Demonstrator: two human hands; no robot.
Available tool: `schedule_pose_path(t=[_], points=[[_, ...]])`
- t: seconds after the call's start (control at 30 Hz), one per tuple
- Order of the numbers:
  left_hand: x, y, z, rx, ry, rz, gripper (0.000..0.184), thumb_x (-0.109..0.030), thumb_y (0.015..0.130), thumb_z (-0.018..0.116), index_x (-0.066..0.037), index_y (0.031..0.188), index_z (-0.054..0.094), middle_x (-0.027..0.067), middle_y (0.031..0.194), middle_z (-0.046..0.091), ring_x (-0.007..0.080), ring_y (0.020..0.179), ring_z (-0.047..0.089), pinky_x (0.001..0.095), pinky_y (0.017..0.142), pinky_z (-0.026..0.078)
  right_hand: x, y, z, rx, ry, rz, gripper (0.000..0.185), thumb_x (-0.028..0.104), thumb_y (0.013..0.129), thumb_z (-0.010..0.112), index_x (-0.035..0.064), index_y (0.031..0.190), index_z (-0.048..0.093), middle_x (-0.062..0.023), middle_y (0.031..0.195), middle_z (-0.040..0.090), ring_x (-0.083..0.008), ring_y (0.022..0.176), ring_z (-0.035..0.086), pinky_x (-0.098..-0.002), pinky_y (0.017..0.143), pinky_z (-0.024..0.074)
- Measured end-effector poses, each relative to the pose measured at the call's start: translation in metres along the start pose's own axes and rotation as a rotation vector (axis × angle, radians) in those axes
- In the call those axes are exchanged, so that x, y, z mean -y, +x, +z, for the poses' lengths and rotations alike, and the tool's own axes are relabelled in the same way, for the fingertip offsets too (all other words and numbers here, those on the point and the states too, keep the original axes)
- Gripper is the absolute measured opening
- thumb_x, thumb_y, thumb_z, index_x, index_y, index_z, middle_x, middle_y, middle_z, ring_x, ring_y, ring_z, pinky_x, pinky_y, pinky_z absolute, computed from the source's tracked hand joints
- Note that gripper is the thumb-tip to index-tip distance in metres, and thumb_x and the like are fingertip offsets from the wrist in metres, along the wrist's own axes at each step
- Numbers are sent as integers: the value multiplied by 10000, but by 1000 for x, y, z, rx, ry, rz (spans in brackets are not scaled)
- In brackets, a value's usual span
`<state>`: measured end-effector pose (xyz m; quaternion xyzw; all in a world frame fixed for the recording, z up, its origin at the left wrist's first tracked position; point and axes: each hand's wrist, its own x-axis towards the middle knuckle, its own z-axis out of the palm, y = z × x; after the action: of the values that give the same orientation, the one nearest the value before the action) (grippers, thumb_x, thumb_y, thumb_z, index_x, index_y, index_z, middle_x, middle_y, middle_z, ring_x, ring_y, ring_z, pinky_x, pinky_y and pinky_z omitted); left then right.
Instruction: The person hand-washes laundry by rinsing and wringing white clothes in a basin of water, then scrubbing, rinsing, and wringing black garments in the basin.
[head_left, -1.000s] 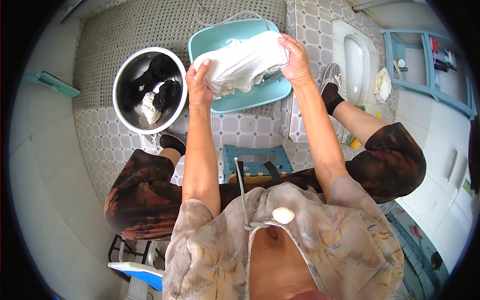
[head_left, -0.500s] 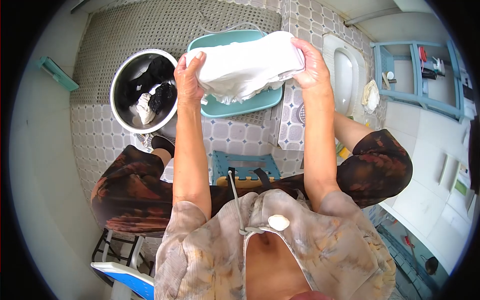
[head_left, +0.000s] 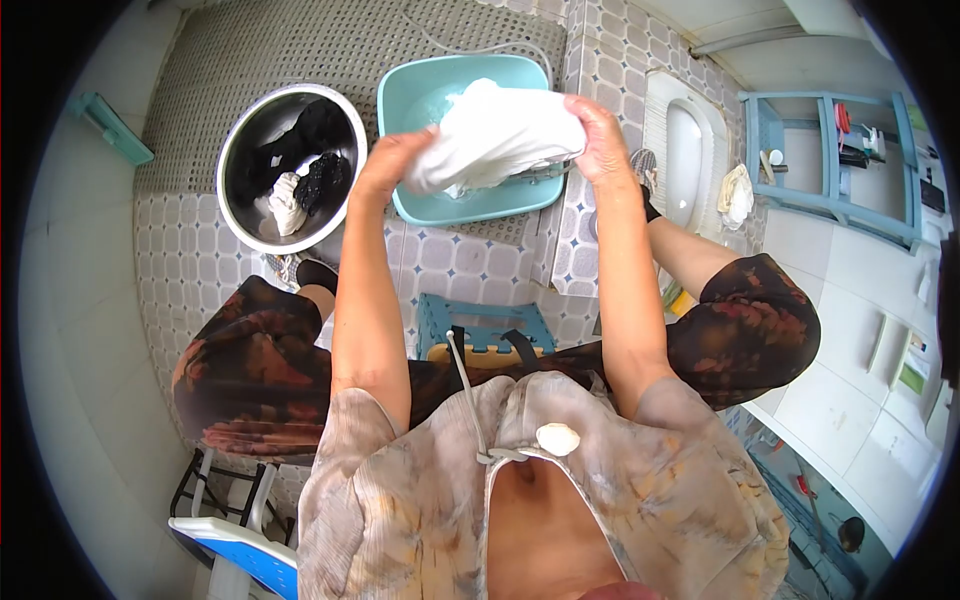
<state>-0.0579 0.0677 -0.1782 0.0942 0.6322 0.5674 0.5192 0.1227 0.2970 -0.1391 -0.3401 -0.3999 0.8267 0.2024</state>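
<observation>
- The left hand [head_left: 388, 168] and right hand [head_left: 600, 142] have their fingers gripping a white cloth [head_left: 510, 130].
- It is over a blue tub [head_left: 470, 211].
- A metal bowl [head_left: 243, 185] sits beside the tub.

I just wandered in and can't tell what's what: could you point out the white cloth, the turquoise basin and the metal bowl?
White cloth [head_left: 505, 135]: head view, on the middle of its visible side.
Turquoise basin [head_left: 480, 208]: head view, on its lower wall.
Metal bowl [head_left: 243, 185]: head view, on its bare inner wall.
</observation>
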Motion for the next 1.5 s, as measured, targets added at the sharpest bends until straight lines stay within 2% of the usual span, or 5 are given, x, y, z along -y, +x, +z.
schedule_pose_path(t=[0.1, 0.5, 0.7, 0.9, 1.5], points=[[48, 24, -2, 49, 900, -74, 456, -425, 785, 702, -3, 957, 694, 103, 740, 675, 190, 622, 635, 306, 619, 510, -36, -3, -13, -32, -48, 119, 191, 92, 800, 649, -33, 944, 662, -111, 900, 676, -192, 827, 643, -308, 777, 516], [64, 26, 42, -243, 1176, -10, 354, -346, 869, 573, -56, 1041, 683, 137, 864, 709, 301, 806, 682, 385, 774, 512, -39, -13, -36, -9, -244, 207, 199, 135, 804, 642, -26, 920, 654, -89, 867, 660, -172, 796, 635, -283, 756, 505], [71, 67, 56, -148, 950, 177, 428, -361, 866, 580, -48, 1151, 638, 132, 875, 712, 276, 817, 681, 369, 732, 529, -42, -15, -44, 14, -182, 226, 187, 119, 816, 635, -27, 931, 650, -86, 868, 660, -166, 780, 640, -270, 737, 514], [87, 98, 80, -329, 31, -318, 397, -273, 841, 647, -11, 1138, 626, 60, 723, 649, 112, 621, 591, 271, 550, 489, -42, -12, -49, 51, -183, 246, 173, 112, 819, 635, -23, 926, 651, -79, 864, 658, -156, 779, 634, -262, 733, 510], [110, 116, 70, -209, 206, -168, 461, -268, 769, 738, 14, 1117, 631, 59, 781, 652, 126, 676, 598, 254, 630, 489, -42, -13, -45, 22, -97, 211, 177, 113, 821, 644, -24, 933, 644, -86, 863, 660, -159, 781, 630, -274, 735, 512]])
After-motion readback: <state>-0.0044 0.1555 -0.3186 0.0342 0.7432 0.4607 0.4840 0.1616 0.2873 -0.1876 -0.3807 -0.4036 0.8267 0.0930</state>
